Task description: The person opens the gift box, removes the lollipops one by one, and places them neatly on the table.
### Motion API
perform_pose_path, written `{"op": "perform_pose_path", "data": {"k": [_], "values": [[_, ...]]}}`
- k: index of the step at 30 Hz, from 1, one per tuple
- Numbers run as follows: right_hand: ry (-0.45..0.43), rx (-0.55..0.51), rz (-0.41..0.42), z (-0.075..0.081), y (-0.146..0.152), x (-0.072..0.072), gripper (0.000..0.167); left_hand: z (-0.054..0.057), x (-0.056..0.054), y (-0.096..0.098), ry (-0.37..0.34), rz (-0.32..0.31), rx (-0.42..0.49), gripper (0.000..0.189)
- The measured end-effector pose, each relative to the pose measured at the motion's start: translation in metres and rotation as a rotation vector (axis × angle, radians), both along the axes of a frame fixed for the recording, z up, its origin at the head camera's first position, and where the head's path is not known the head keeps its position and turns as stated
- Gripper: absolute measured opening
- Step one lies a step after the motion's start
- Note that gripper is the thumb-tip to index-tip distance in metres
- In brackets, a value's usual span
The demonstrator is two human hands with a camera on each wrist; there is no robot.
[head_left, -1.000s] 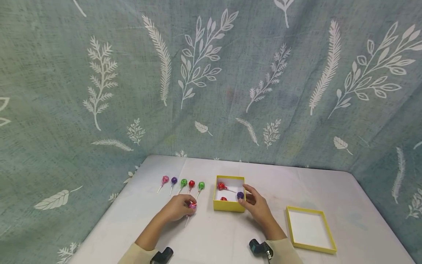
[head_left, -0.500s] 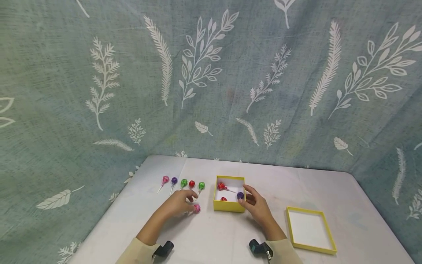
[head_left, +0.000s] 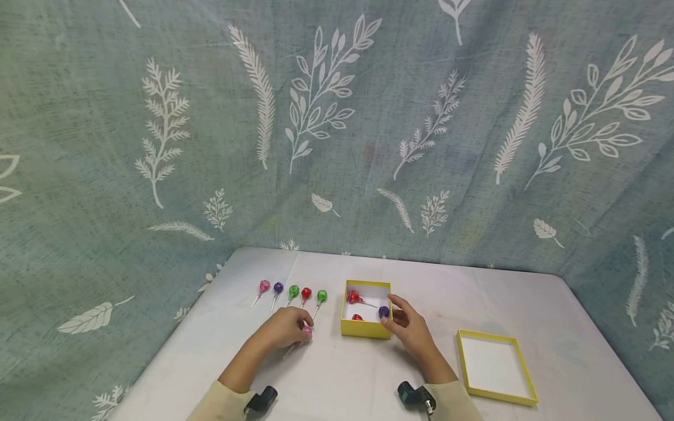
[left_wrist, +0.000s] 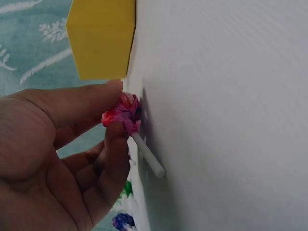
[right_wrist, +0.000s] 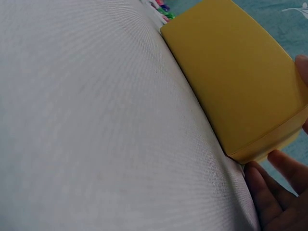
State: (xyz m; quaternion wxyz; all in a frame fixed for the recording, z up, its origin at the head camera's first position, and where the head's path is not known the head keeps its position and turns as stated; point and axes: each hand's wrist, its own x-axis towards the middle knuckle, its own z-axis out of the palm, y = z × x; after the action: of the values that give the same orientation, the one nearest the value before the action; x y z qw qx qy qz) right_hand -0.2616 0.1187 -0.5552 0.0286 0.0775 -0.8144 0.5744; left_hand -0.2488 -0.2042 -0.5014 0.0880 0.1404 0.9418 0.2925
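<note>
My left hand (head_left: 286, 327) pinches a pink lollipop (left_wrist: 126, 113) by its wrapped head, between thumb and fingertip. Its white stick (left_wrist: 149, 156) slants down close over the table in the left wrist view. My right hand (head_left: 412, 327) holds the yellow box (head_left: 365, 329) at its right front corner, thumb at the rim and fingers against the side wall. Inside the open box lie a red lollipop (head_left: 354, 297) with its stick across the floor, a purple lollipop (head_left: 384, 311) beside the thumb, and another red one (head_left: 357, 317) partly hidden by the front wall.
Behind the left hand several lollipops form a row: pink (head_left: 264, 286), purple (head_left: 278, 287), green (head_left: 293, 291), red (head_left: 306, 293) and green (head_left: 322, 296). A yellow-rimmed lid (head_left: 497, 365) lies inside-up at the right on the white-covered table (head_left: 337, 386). Leaf-patterned cloth (head_left: 337, 146) hangs behind.
My left hand shifts slightly right, then back left, and the pinched pink lollipop turns, its stick tilting further left than a second ago. My right hand and the box stay put.
</note>
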Motion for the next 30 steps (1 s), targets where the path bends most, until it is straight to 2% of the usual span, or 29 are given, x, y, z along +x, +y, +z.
{"op": "perform_pose_path", "data": {"k": [6,10,13,23,30], "values": [[0.010,0.000,-0.004,0.001,0.000,0.000,0.062,0.006,-0.004,0.001,-0.001,0.023,-0.014,0.022],[0.006,-0.002,-0.005,0.000,0.000,0.000,0.062,0.015,-0.013,0.008,0.029,0.008,-0.014,0.026],[0.000,-0.003,-0.002,-0.001,0.000,0.000,0.061,0.020,-0.021,0.016,0.072,-0.027,-0.013,0.028],[-0.017,-0.001,-0.006,-0.001,-0.001,0.002,0.062,0.030,-0.038,0.052,0.130,-0.076,0.042,0.024],[0.008,-0.023,0.010,0.000,0.000,0.001,0.063,0.042,-0.045,0.082,0.085,-0.074,0.085,0.026]]}}
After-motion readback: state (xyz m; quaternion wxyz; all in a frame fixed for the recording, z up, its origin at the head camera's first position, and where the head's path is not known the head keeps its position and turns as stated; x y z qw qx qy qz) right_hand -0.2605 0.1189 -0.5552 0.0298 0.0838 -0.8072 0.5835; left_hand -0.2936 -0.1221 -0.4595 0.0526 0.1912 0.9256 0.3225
